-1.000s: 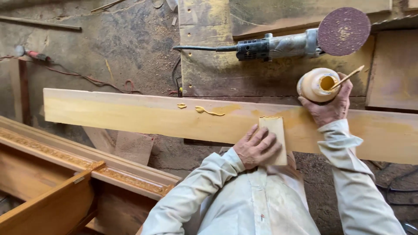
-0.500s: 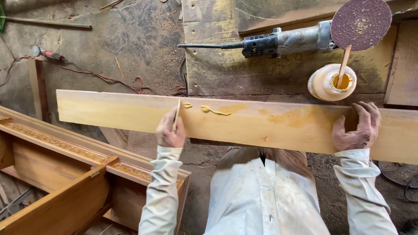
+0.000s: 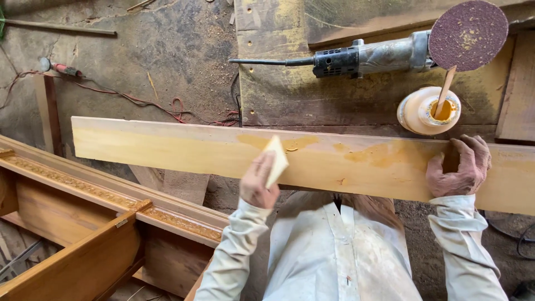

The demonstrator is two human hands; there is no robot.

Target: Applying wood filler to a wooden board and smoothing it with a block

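Left hand (image 3: 257,184) clamped on scraper (image 3: 276,161), right hand (image 3: 460,167) flat on plank (image 3: 167,153); filler spread mid-plank, left portion bare.

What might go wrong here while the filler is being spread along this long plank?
The open filler pot, with a stick standing in it, sits right behind the plank; a shove might tip it. The right hand alone steadies the plank, so it may slide under the scraper in the left hand. The disc sander lies close, cable loose.
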